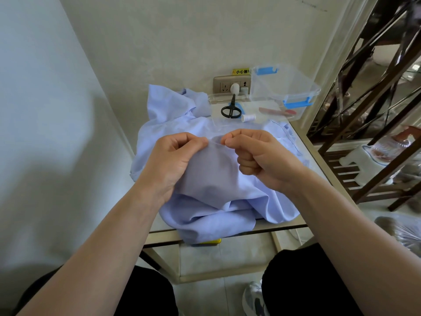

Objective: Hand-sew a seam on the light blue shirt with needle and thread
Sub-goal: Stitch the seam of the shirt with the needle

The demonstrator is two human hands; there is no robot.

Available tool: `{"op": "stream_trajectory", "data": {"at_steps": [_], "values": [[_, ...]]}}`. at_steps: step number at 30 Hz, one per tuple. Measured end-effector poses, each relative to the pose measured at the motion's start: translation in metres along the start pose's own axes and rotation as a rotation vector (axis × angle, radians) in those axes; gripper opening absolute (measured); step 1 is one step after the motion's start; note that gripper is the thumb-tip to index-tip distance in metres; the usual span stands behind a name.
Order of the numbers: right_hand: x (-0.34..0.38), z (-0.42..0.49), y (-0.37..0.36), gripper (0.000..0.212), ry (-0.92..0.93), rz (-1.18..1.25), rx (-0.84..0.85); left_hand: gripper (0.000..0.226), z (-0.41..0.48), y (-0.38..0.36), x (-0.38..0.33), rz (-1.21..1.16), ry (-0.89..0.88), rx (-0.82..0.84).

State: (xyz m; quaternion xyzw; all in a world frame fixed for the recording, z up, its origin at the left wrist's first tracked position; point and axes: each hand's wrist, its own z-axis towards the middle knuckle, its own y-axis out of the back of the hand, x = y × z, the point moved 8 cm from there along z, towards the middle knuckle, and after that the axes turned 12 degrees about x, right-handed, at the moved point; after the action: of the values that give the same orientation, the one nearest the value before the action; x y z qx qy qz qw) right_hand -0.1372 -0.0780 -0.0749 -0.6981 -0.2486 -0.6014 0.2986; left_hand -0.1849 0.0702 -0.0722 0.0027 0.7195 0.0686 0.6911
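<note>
Both of my hands are up over the shirt [211, 179], which lies heaped on the small table [323, 169] with its length running away from me toward the wall, one end hanging over the table's near edge and the other bunched up at the far side. Between my hands a fold of the cloth is lifted, and its edge runs crosswise from left to right. My left hand [168, 160] pinches that edge between thumb and forefinger, with the other fingers tucked under the cloth. My right hand [262, 156] is curled into a loose fist, its thumb and forefinger tip pressed together right at the same edge, just beside the left fingertips; I cannot tell whether a needle sits in that pinch, since it is too small to make out. Beyond the shirt, black scissors [231, 109] rest on a clear lid [215, 99], blades pointing at the wall and handles toward me. Just right of them a white spool of thread [248, 117] lies on its side. Farther right of the shirt's far end stands a clear box [284, 87] with blue clips.
</note>
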Motion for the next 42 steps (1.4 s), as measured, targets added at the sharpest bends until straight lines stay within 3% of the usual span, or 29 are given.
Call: {"op": "stream_trajectory", "data": {"at_steps": [10,17,19,22,24,35,40,42], "values": [[0.006,-0.008,0.008,0.017,-0.042,-0.254,0.002,0.025,-0.001,0.004,0.001,0.067,-0.017,-0.032],[0.006,-0.018,0.026,0.017,-0.038,-0.307,-0.086,0.014,0.008,0.020,0.002,0.400,-0.097,-0.152],[0.004,-0.018,0.027,0.017,-0.051,-0.307,-0.092,0.003,0.005,0.015,-0.010,0.587,-0.232,-0.184],[0.004,-0.018,0.026,0.016,-0.051,-0.311,-0.097,0.022,-0.008,-0.010,-0.039,0.803,-0.543,-0.141],[0.007,-0.019,0.025,0.016,-0.037,-0.318,-0.097,0.024,-0.013,-0.026,-0.047,0.855,-0.615,-0.078],[0.015,-0.025,0.029,0.015,-0.003,-0.339,-0.123,0.027,-0.001,-0.014,-0.032,0.823,-0.463,-0.143],[0.020,-0.032,0.040,0.020,0.024,-0.350,-0.192,0.013,0.008,0.002,-0.021,0.531,-0.335,-0.055],[0.019,-0.033,0.038,0.020,0.011,-0.373,-0.188,0.011,0.006,0.002,-0.023,0.547,-0.337,-0.078]]}}
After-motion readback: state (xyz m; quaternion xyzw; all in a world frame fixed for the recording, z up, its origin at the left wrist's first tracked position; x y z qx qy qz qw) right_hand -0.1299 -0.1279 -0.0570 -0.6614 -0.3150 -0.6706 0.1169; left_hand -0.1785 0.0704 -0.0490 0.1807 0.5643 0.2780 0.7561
